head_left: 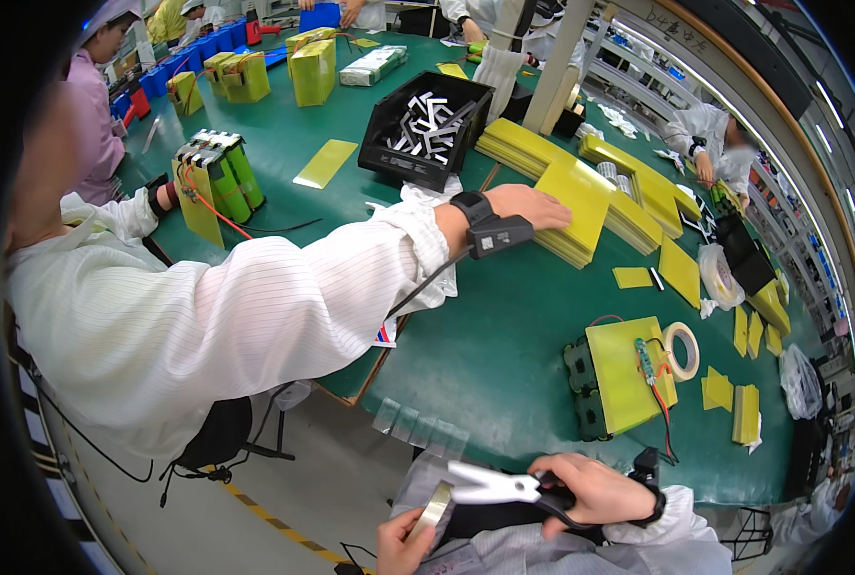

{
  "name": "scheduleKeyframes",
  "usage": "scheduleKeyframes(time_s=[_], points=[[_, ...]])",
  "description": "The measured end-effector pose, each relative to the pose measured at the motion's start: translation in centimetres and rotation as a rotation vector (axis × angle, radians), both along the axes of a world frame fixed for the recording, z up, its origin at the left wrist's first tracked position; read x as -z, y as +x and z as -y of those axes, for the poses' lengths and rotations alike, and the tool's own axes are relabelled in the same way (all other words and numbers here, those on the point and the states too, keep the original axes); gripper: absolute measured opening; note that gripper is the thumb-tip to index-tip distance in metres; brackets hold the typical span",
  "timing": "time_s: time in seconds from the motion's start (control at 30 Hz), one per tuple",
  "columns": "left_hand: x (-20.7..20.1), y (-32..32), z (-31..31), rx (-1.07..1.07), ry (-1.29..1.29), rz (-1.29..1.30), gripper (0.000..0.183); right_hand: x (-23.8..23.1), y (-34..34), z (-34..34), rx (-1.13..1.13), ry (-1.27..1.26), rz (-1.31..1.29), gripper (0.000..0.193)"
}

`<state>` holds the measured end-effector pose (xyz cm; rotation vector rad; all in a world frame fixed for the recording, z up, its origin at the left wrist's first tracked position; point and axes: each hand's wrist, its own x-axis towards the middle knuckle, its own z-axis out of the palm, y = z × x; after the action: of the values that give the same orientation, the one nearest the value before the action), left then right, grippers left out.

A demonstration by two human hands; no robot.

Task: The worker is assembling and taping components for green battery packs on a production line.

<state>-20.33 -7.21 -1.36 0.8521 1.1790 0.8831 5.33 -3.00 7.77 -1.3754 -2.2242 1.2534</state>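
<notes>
My left hand [403, 546] is closed around a roll of clear tape [434, 513] at the bottom, in front of the table edge. In my right hand [590, 489] is a pair of scissors [492, 485] with black handles and pale blades. The blades point left, their tips close to the tape roll. On the green table [504, 383] beyond my right hand stands a battery pack [628, 374]. Its yellow sheet carries a small green circuit board [647, 364] and red and black wires. Cut strips of clear tape [418, 426] hang along the table edge.
A co-worker's arm [331, 268] stretches across from the left, its hand [528, 206] on stacked yellow sheets [576, 196]. A black bin [379, 158] of white and black pieces stands behind. A cream tape roll [693, 356] leans by the pack. Yellow pieces [745, 414] lie right.
</notes>
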Motion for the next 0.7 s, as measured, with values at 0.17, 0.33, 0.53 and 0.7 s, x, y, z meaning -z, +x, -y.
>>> scheduleKeyframes(time_s=[0.17, 0.33, 0.53, 0.7], points=[[-0.3, 1.7, -0.9, 0.048, 0.056, 0.015, 0.012, 2.0, -4.6, -0.7, 0.415, -0.128, -0.116, 0.043], [-0.5, 2.7, -1.2, 0.049, 0.065, -0.009, 0.012, 2.9, -5.8, -1.3, 0.417, -0.087, -0.146, 0.043], [-0.5, 3.1, -1.3, 0.045, 0.069, -0.025, 0.012, 4.0, -6.0, -1.3, 0.409, -0.144, -0.213, 0.043], [-0.4, 3.0, -1.2, 0.041, 0.073, -0.033, 0.012, 4.5, -5.7, -2.0, 0.45, -0.082, -0.22, 0.044]])
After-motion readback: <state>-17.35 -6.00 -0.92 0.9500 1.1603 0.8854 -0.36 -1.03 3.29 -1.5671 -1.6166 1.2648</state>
